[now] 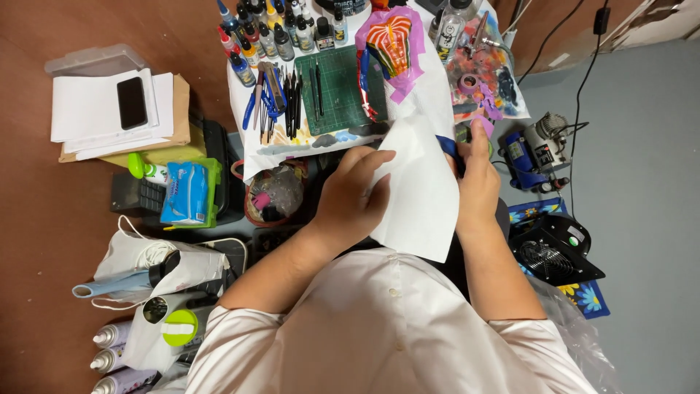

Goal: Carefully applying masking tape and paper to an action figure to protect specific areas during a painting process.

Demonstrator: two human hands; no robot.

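Observation:
A white sheet of paper point(421, 191) hangs between my two hands, in front of a small work table. My left hand point(353, 195) grips the sheet's left edge, fingers curled over it. My right hand point(476, 176) holds the sheet's right side together with a blue object point(448, 146) that shows only partly behind the paper. Beyond the sheet a painted part masked with pink tape point(391, 44) rests on the table, beside a green cutting mat point(341, 89).
Paint bottles point(271, 33), brushes and pens point(286, 98) line the table's left side; an airbrush point(483, 33) lies at its right. On the floor: a wet-wipe pack point(185, 192), a phone on papers point(132, 102), spray cans point(113, 357), a compressor point(536, 153), a black fan point(554, 252).

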